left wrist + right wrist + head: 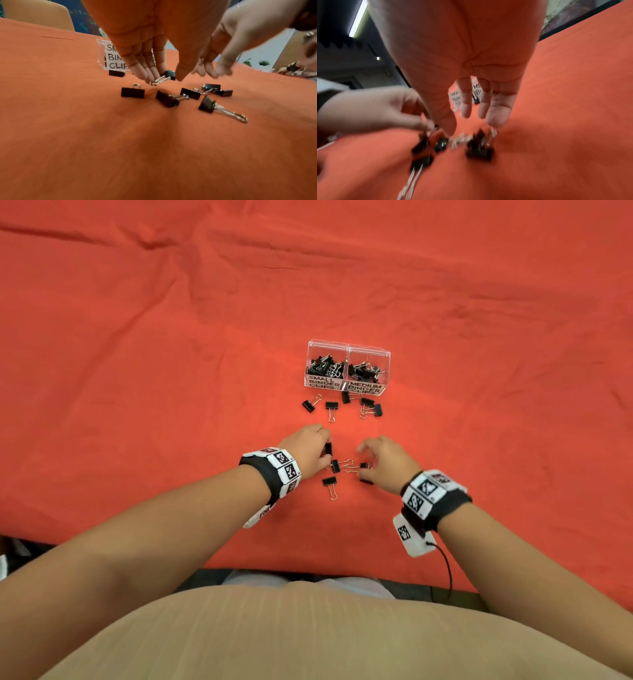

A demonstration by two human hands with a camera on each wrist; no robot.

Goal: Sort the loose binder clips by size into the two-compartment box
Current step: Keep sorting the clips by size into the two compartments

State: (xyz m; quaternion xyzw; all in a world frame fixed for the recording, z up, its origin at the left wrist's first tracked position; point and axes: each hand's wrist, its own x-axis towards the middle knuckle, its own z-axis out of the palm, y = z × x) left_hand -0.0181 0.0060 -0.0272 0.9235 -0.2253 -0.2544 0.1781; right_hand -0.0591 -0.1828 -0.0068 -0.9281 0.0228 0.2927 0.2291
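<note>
A clear two-compartment box (329, 344) stands on the cloth, labelled SMALL BINDER CLIPS on the left and MEDIUM BINDER CLIPS on the right; both halves hold black clips. Several loose black clips (331, 406) lie just in front of it. My left hand (322, 451) pinches one small black clip (170, 74) between fingers and thumb, low over the cloth. My right hand (368, 460) hovers with fingers spread over two clips (364, 466); that wrist view is blurred. Two more clips (335, 465) lie between the hands.
An orange-red cloth (171, 371) covers the whole table, wrinkled at the back. Its near edge (308, 568) runs just in front of my body. A black cable (447, 566) hangs from my right wristband. A chair back (37, 14) shows beyond the table.
</note>
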